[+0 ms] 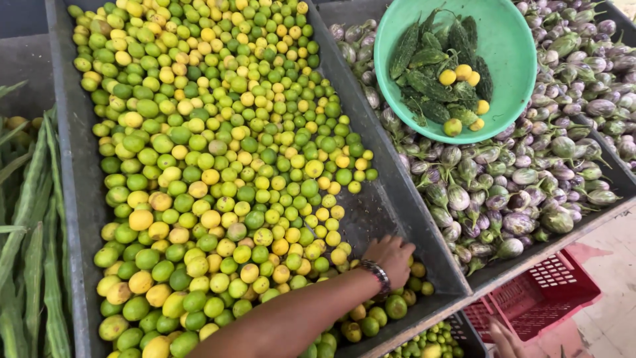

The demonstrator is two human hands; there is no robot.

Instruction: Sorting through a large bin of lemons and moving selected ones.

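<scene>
- The person's left hand (392,257), a metal bracelet (377,274) at the wrist, reaches across a grey metal bin (387,199) and rests palm-down on a heap of small round green and yellow limes (218,179); its fingers curl down among the fruit at the heap's near right corner, but whether they have clamped on a lime cannot be told.
- Only the fingertips of the right hand (507,339) show at the bottom edge, loosely spread and holding nothing, just beside a red plastic crate (543,295).
- A raised grey divider stands between the limes and the neighbouring bin of small purple-and-white eggplants (517,192).
- A round green plastic bowl (510,40) sits on the eggplants, holding dark bitter gourds (430,73) and a few yellow limes.
- Long green pods (30,252) lie far left.
</scene>
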